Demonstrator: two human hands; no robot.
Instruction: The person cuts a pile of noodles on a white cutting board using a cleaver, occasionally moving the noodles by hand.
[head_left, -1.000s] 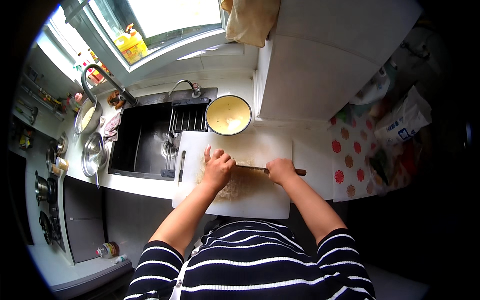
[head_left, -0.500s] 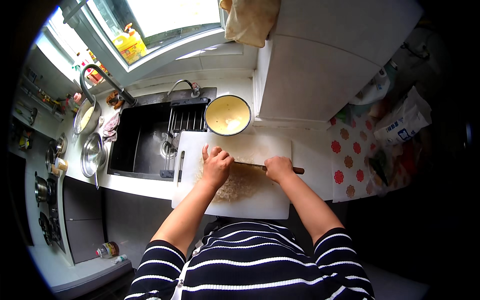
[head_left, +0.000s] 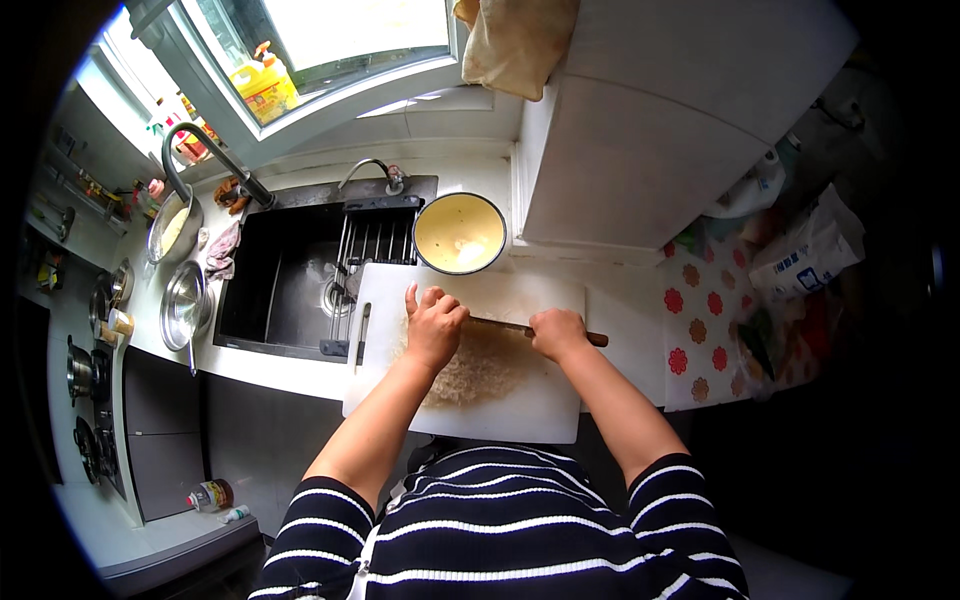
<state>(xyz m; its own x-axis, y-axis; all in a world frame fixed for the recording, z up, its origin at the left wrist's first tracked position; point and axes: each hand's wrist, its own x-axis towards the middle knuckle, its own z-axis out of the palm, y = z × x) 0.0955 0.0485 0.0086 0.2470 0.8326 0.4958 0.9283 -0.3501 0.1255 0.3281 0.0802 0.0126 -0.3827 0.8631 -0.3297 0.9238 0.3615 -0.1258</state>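
Gripping a kitchen knife [head_left: 500,325] by its handle, right hand [head_left: 558,333] closed, over right side of cutting board [head_left: 550,405]. Left hand [head_left: 433,332], fingers bent, at knife's far end, board's left half; hold unclear. Pale, finely chopped food [head_left: 472,376] spread mid-board toward near edge.

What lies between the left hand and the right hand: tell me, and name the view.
In the head view, the knife spans the stretch from the right hand, which grips it, to the left hand, over the white cutting board.
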